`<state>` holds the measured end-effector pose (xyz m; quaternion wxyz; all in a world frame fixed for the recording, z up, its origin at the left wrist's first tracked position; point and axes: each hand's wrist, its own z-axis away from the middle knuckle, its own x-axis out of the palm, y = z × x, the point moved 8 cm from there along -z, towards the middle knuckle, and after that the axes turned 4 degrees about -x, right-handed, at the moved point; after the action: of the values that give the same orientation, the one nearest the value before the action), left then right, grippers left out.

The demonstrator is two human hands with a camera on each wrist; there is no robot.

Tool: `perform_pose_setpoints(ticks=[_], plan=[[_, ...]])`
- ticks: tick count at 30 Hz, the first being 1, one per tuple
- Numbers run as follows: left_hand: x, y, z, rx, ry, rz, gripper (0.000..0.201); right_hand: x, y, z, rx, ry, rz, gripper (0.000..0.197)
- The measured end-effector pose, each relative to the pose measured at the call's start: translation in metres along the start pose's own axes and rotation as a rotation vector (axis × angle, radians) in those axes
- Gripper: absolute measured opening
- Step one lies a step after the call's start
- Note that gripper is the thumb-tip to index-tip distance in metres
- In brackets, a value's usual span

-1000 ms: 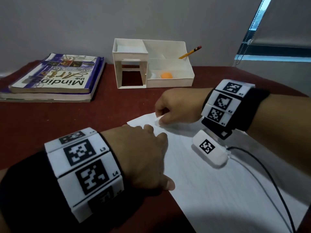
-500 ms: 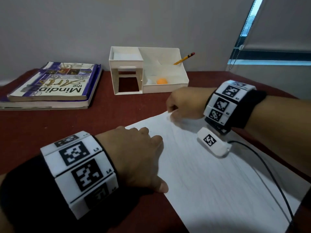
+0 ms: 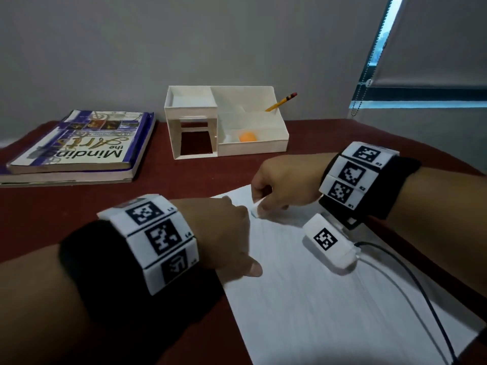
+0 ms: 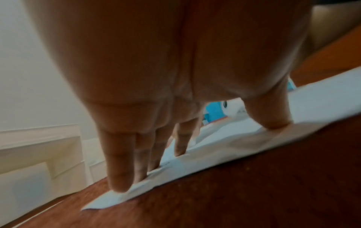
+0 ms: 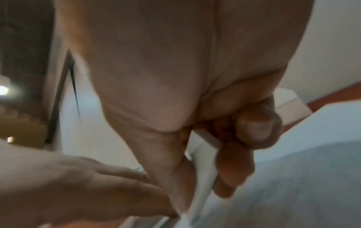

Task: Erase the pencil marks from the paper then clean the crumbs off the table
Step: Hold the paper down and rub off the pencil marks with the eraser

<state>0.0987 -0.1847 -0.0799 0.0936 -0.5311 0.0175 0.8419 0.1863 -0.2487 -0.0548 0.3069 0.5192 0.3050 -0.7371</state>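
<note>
Head view: book [image 3: 79,146] reads "Minding the Arts"; right grip [image 3: 279,185] pinches eraser [image 3: 255,208], left [image 3: 218,233] flat

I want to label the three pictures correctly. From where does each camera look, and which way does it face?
Head: worn high, faces forward and down at the table; both forearms show.
Left wrist: looks along the left hand, whose fingers press the paper.
Right wrist: looks along the right hand; its grip holds the eraser.
All three share the paper.
</note>
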Motion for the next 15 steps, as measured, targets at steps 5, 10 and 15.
perform_pose_setpoints(ticks=[5,10,15], plan=[[0.006,-0.007,0.003,-0.054,-0.036,-0.029,0.075,-0.016,0.029,0.001,0.129,0.157,0.187,0.017],[0.01,-0.006,-0.001,-0.084,-0.049,-0.09,0.087,0.005,0.002,0.007,-0.019,0.023,0.008,0.016],[0.011,-0.008,0.0,-0.107,-0.061,-0.097,0.105,-0.016,0.031,0.002,0.116,0.165,0.148,0.017]])
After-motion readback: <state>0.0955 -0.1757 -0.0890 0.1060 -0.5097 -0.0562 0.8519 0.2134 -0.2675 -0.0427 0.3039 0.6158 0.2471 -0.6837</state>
